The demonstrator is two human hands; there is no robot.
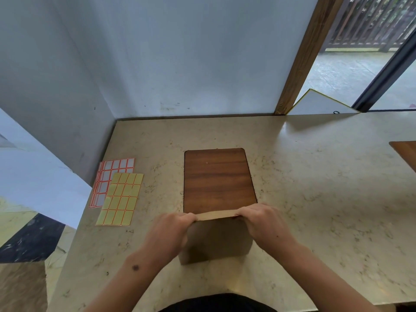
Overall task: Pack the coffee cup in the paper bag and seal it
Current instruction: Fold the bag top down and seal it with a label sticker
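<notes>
Hands are seen at the top of a brown paper bag (pixel 216 242), which stands upright on the marble table (pixel 315 188) between the two forearms; the left hand (pixel 171 233) is curled over the left end of the bag's folded top edge and pinches it, while the right hand (pixel 262 224) pinches the right end in the same way; the flattened paper strip is stretched between the two sets of fingers. The coffee cup is not visible, and whether it is inside the bag cannot be told. Just beyond the hands, a dark wooden board (pixel 217 179) lies flat on the table, its near edge hidden behind the bag's top. Beyond and to the left of the left hand, a sheet of yellow labels (pixel 120 200) is laid partly over a sheet of white labels (pixel 112 174) with orange borders; both lie well apart from the bag.
</notes>
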